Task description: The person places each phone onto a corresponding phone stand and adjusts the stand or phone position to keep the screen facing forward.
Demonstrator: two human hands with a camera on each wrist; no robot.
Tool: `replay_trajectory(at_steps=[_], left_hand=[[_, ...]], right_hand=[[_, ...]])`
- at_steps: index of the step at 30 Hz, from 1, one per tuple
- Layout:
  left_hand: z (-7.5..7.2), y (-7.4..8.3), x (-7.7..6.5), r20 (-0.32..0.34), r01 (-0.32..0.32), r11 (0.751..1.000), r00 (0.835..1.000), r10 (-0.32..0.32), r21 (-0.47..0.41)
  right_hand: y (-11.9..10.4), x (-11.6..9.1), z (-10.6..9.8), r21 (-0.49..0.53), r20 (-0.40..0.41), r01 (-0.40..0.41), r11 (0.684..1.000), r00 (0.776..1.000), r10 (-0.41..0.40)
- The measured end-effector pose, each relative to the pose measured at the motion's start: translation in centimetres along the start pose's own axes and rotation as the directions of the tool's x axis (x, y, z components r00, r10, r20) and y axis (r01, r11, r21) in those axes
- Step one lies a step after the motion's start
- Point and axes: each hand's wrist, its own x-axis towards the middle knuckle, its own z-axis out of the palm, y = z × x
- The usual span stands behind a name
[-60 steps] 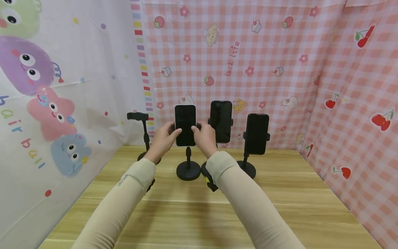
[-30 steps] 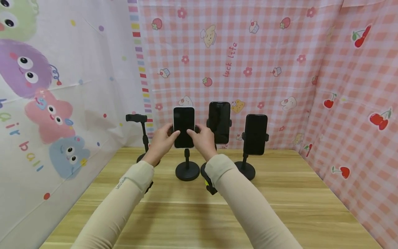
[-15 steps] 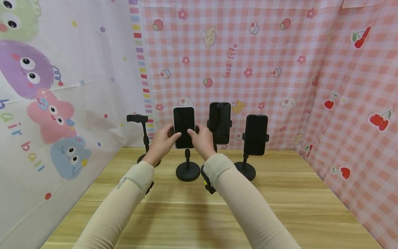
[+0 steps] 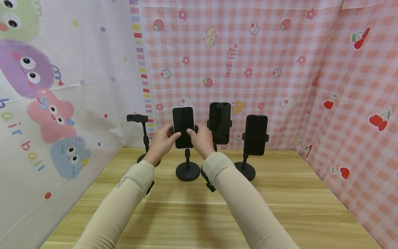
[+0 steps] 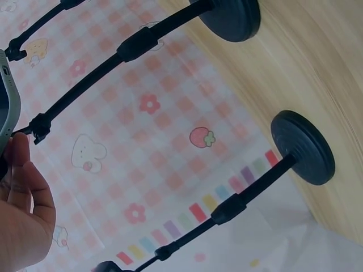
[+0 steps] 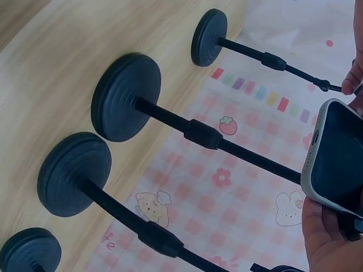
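Observation:
Both hands hold a smartphone (image 4: 183, 121) with a black screen and pale frame, upright at the top of a black phone stand (image 4: 188, 171). My left hand (image 4: 162, 141) grips its left side, thumb at the screen's edge and fingers curled behind. On the right side, my right hand (image 4: 202, 139) grips it with the thumb over the screen. The right wrist view shows the phone's lower end (image 6: 313, 141) above the right hand's fingers (image 6: 320, 226). The stand's clamp is mostly hidden behind phone and hands.
Right of the hands, two more stands carry smartphones, one tall (image 4: 220, 121) and one lower (image 4: 256, 135). An empty phone stand (image 4: 138, 118) is on the left. All stand on a wooden table (image 4: 186, 221) before a checked cloth (image 4: 264, 41).
The phone has come slightly down and left over its stand and now leans a little left. My right thumb has slid further onto the screen. The other stands have stayed put.

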Motion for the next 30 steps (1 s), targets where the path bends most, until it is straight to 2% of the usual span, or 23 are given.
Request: replay_trajectory(at_steps=[14, 30], left_hand=[[0.08, 0.53, 0.22, -0.017, 0.005, 0.997, 1.0, -0.003, 0.072], [0.04, 0.85, 0.04, -0.037, 0.005, 0.998, 0.999, -0.003, 0.064]], right_hand=[[0.13, 0.13, -0.15, -0.021, 0.002, 0.003, 1.0, 1.0, -0.003], [0.18, 0.18, -0.27, -0.023, 0.005, 0.006, 1.0, 1.0, -0.006]])
